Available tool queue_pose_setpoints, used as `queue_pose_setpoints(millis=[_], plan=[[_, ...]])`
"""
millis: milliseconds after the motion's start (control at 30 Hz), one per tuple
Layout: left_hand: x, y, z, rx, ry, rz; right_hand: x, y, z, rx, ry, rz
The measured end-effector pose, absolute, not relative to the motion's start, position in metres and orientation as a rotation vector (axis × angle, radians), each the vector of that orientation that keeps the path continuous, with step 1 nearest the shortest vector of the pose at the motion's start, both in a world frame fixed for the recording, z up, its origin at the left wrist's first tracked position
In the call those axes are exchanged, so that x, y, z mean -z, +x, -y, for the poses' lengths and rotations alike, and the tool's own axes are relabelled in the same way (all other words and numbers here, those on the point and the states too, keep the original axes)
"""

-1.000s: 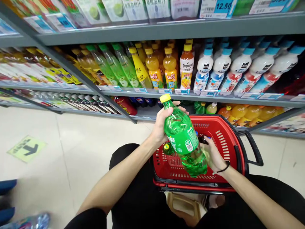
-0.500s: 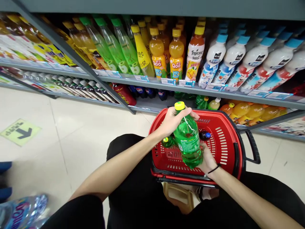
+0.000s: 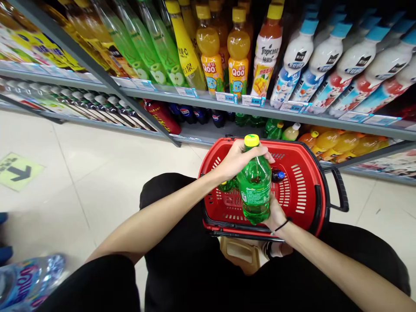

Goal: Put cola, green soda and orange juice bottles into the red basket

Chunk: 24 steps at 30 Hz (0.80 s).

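Note:
A green Sprite bottle (image 3: 256, 186) with a yellow cap is held nearly upright above a red shopping basket (image 3: 307, 186). My left hand (image 3: 238, 160) is wrapped round its neck, just below the cap. Lower down, my right hand (image 3: 275, 212) grips the side near the base, with its fingers partly hidden behind the bottle. Inside the basket lie another green bottle (image 3: 225, 185), partly covered by my left wrist, and a dark bottle with a blue cap (image 3: 278, 175).
A drinks shelf (image 3: 208, 98) runs across in front, with Qoo bottles (image 3: 238, 56) and white bottles with blue caps (image 3: 292, 65). Orange drink bottles (image 3: 338, 145) lie on the lower level. Large water bottles (image 3: 29, 277) stand at lower left, near a floor arrow sign (image 3: 19, 172).
The view has shifted, so the shelf appears larger and higher. The bottle has turned slightly more upright in both hands, which keep their hold over the basket.

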<state>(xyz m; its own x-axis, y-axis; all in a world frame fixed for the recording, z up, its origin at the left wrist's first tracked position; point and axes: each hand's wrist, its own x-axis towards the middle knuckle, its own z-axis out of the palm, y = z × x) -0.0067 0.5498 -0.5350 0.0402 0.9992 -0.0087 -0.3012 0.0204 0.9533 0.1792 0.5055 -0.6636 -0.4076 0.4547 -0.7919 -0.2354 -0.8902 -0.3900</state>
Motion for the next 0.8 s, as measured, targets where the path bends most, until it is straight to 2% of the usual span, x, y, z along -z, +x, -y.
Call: queue_pose_setpoints(millis=[133,800], plan=[[0.5355,-0.0053,-0.5496,-1.325,0.937,-0.985,0.6705,0.1804,-0.5037,-2.269,-1.514,0.15],[0.5388,-0.0001,-0.5513,-1.373,0.893,-1.036,0.6683,0.1806,-0.4998,-2.285,-1.541,0.239]])
